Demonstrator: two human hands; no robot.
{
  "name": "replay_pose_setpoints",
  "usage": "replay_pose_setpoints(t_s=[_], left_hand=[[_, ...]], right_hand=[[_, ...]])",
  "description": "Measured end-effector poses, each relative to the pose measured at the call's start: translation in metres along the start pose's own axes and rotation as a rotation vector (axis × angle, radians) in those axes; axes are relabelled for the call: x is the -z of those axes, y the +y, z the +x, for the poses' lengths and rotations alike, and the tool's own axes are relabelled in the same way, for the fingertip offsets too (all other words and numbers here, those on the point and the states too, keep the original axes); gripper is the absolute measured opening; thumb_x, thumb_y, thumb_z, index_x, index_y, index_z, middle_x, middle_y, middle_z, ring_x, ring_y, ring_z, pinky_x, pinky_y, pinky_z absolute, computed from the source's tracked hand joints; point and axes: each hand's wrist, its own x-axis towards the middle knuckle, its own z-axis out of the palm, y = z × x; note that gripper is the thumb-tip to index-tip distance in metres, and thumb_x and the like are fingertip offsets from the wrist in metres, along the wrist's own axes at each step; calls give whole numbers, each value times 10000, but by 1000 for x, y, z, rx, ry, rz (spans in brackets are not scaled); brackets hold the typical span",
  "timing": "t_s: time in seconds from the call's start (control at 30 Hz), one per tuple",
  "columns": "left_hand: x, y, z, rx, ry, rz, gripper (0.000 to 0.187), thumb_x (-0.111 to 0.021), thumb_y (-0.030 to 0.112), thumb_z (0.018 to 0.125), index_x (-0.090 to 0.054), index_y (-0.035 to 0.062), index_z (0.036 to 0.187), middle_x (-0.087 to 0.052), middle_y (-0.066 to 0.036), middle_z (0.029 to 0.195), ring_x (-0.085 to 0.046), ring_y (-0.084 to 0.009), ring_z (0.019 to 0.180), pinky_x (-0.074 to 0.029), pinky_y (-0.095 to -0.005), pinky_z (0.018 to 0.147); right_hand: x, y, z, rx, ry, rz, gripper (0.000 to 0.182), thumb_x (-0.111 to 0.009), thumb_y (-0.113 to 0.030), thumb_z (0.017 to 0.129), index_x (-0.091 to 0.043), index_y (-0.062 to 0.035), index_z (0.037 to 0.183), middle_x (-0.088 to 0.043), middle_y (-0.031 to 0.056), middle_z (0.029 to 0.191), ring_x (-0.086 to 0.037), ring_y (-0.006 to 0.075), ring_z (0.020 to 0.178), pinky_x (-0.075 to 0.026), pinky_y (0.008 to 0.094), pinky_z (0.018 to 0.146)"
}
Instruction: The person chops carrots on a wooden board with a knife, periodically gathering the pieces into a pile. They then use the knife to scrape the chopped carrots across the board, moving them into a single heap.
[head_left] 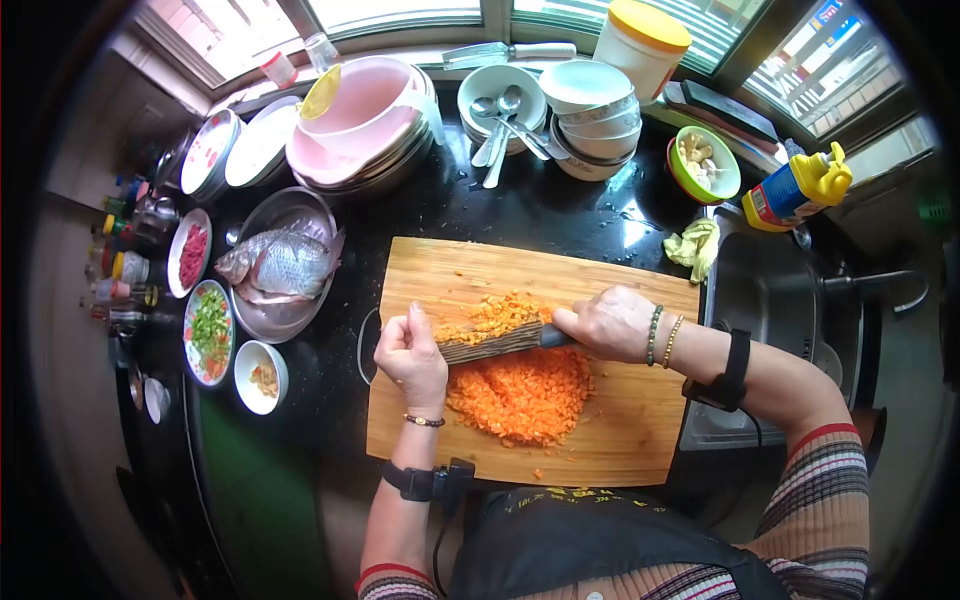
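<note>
A kitchen knife (488, 345) with a dark patterned blade lies across the chopped carrot, low over the wooden cutting board (640, 420). My right hand (612, 322) is wrapped round its dark handle. At the blade's other end is my left hand (412, 352), fingers curled in against the blade and thumb pointing up; the fingertips are partly hidden. Finely diced carrot (525, 395) forms a heap on the near side of the blade. More carrot bits (500, 312) lie along its far side, and some cling to the blade.
Left stand a fish (285, 265) in a metal basin (285, 328), a plate of chopped greens (209, 333), a dish of red meat (188, 252) and a small white bowl (278, 398). Stacked bowls (598, 135) and a pink basin (365, 90) line the back. The sink (760, 275) is right.
</note>
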Motion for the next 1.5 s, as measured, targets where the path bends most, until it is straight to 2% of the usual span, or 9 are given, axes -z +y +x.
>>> replay_pose_setpoints(t_s=[0.23,0.37,0.53,0.73,0.93,1.17,1.23,1.37,1.5], left_hand=[[4,4,15,20,2,50,373,-584,131,899,-432,33,573,-390,64,542,-313,-19,519,-248,-234,447],[3,3,2,-9,-2,67,380,-576,144,907,-439,48,566,-404,72,559,-330,-10,532,-264,-212,471],[3,9,16,3,-85,34,376,-569,164,912,-451,44,576,-416,67,574,-341,-11,548,-266,-208,483],[-39,5,30,105,-212,-106,381,-601,128,885,-437,52,550,-394,81,532,-327,-4,504,-248,-213,449],[-36,13,27,93,-246,-81,360,-598,129,887,-473,49,560,-421,78,520,-331,0,494,-251,-210,447],[-35,10,18,99,-307,-99,371,-586,134,897,-457,55,559,-402,83,530,-312,-1,496,-237,-210,450],[-33,11,11,111,-299,-141,377,-585,132,898,-444,59,557,-394,84,531,-312,-1,496,-236,-210,450],[-30,19,21,54,-331,-54,383,-589,133,894,-442,52,550,-392,82,528,-320,-2,508,-237,-210,455],[-22,22,22,175,-332,-98,369,-592,149,893,-490,38,556,-431,70,531,-325,-4,506,-251,-210,462]], right_hand=[[35,-21,-1,-12,-16,11,243,-546,-303,876,-477,-71,863,-606,120,620,-629,311,606,-486,436,533],[0,-5,-3,-8,7,-14,196,-525,-253,868,-472,-64,870,-594,122,614,-627,310,601,-494,428,544],[10,-14,-11,4,29,5,181,-520,-228,870,-460,-59,892,-604,124,651,-628,299,608,-484,412,530],[22,-29,-30,-238,-33,70,253,-590,-246,846,-449,-37,867,-602,133,636,-626,305,623,-478,407,542],[5,-29,-38,-212,66,126,263,-609,-235,831,-445,-31,859,-593,123,608,-611,303,582,-473,407,531],[-4,-48,-46,-285,-10,177,278,-614,-249,830,-442,-33,862,-586,118,604,-606,305,574,-475,405,510],[-27,-41,-52,-243,155,150,267,-620,-235,824,-441,-39,858,-586,129,611,-608,310,579,-476,411,514],[-15,-53,-54,-281,119,270,275,-623,-222,816,-429,-34,868,-570,161,623,-589,356,584,-455,447,518],[6,-82,-69,-238,116,484,286,-604,-216,832,-421,-33,954,-579,172,639,-588,369,604,-439,463,522]])
